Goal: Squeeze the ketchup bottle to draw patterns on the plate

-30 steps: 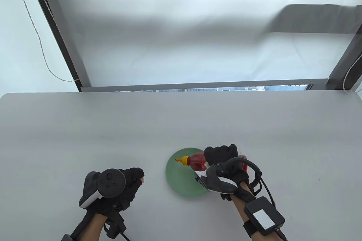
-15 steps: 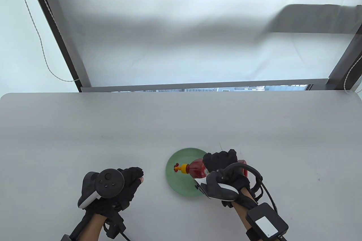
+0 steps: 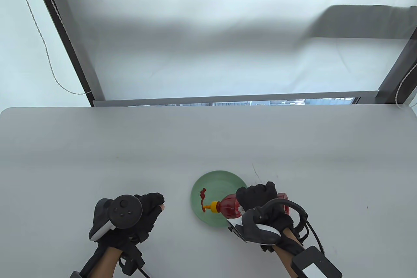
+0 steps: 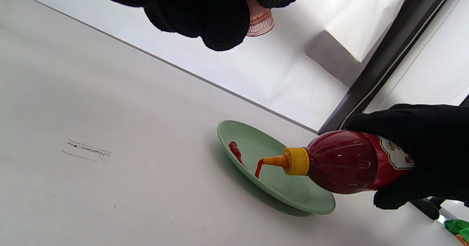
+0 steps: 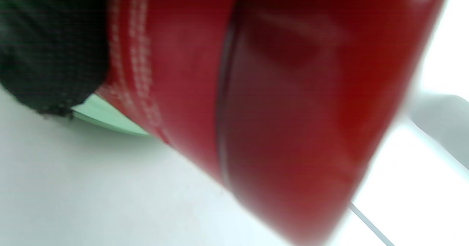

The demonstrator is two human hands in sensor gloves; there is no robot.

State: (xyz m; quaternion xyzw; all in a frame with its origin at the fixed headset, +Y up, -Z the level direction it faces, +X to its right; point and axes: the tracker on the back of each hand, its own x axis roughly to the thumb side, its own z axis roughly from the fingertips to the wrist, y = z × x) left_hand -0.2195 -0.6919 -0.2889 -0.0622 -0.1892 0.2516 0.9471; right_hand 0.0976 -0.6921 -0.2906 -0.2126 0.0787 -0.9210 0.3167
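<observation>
A green plate (image 3: 224, 180) sits on the grey table near the front. My right hand (image 3: 257, 195) grips a red ketchup bottle (image 3: 229, 207) on its side, yellow nozzle pointing left over the plate. A wavy ketchup line (image 3: 202, 195) lies on the plate's left part, and a strand runs from the nozzle down to it (image 4: 258, 167). The bottle fills the right wrist view (image 5: 274, 92). My left hand (image 3: 159, 204) rests on the table left of the plate, apart from it. It holds a small clear reddish cap (image 4: 261, 19) between its fingers.
The grey table (image 3: 97, 154) stretches far beyond the plate. A window frame and blind stand behind its far edge (image 3: 228, 98). Faint pencil-like marks are on the table right of the plate (image 3: 255, 172).
My right hand has drawn the bottle toward me across the plate, leaving a ketchup line on the left part. My left hand has stayed in place.
</observation>
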